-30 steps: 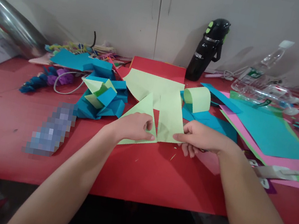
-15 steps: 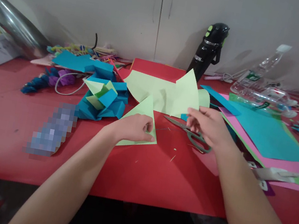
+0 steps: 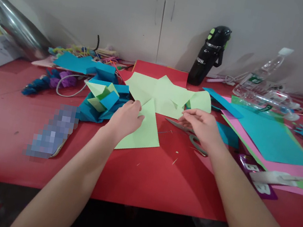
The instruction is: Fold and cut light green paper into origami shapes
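My left hand (image 3: pixel 127 120) is over the left edge of a pale green paper triangle (image 3: pixel 148 133), its fingers bent and the thumb apart. The hand hides part of the triangle. My right hand (image 3: pixel 200 126) hovers above grey-handled scissors (image 3: pixel 195 140) with loosely bent fingers and nothing visible in them. The scissors' blades point left, and the hand covers their middle. Just behind both hands, a pointed pale green piece (image 3: pixel 170 90) lies on a larger pale green sheet (image 3: pixel 141 84), whose right end curls up. A folded blue and green paper shape (image 3: pixel 102 101) stands left of my left hand.
Blue, pink and green sheets (image 3: pixel 278 140) are stacked at right, with a white-bladed tool (image 3: pixel 272 177) near them. A black bottle (image 3: pixel 207 56) and clear plastic bottles (image 3: pixel 267 71) stand behind. A blurred-out flat object (image 3: pixel 54 131) lies front left on the red table (image 3: pixel 139 182).
My right hand has let go of the pointed green piece, which has dropped flat onto the larger sheet. My left hand has moved up and left along the triangle, uncovering its lower right corner.
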Action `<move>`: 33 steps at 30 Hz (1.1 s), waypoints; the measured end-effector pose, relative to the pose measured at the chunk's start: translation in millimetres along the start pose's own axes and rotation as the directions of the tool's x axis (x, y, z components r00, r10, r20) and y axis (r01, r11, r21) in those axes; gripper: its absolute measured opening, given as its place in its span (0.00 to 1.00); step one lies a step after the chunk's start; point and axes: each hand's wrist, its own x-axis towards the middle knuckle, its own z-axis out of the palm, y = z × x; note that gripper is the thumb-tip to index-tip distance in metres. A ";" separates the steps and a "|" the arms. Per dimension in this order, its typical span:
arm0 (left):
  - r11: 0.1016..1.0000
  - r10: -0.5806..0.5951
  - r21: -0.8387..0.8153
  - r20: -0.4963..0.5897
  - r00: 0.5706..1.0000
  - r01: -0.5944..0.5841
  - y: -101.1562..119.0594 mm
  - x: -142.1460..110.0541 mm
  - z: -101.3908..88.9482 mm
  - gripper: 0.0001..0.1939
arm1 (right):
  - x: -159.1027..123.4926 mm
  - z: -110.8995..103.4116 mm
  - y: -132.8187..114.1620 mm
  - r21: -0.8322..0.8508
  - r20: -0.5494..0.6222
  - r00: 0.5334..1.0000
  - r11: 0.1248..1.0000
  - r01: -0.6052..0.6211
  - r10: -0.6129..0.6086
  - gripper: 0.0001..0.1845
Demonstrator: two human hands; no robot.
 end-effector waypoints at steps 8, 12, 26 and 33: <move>0.998 -0.062 -0.031 0.049 0.997 0.063 3.3 -2.2 -5.6 0.12 | -9.7 11.5 1.6 -0.350 0.175 0.963 0.901 0.255 -0.205 0.12; 0.955 0.058 -0.292 0.002 0.998 -0.055 2.3 2.6 -7.9 0.05 | -13.9 17.2 -0.2 -0.358 0.208 0.962 0.902 0.242 -0.176 0.17; 0.919 0.068 -0.335 -0.388 0.919 -0.210 17.8 -3.1 -3.5 0.19 | -17.1 15.3 -14.6 0.044 0.093 0.991 0.994 -0.104 0.100 0.19; 0.857 0.271 -0.465 0.040 0.962 -0.223 43.4 -27.2 6.1 0.71 | -15.2 21.2 -6.7 0.038 -0.068 0.998 0.999 0.008 -0.006 0.24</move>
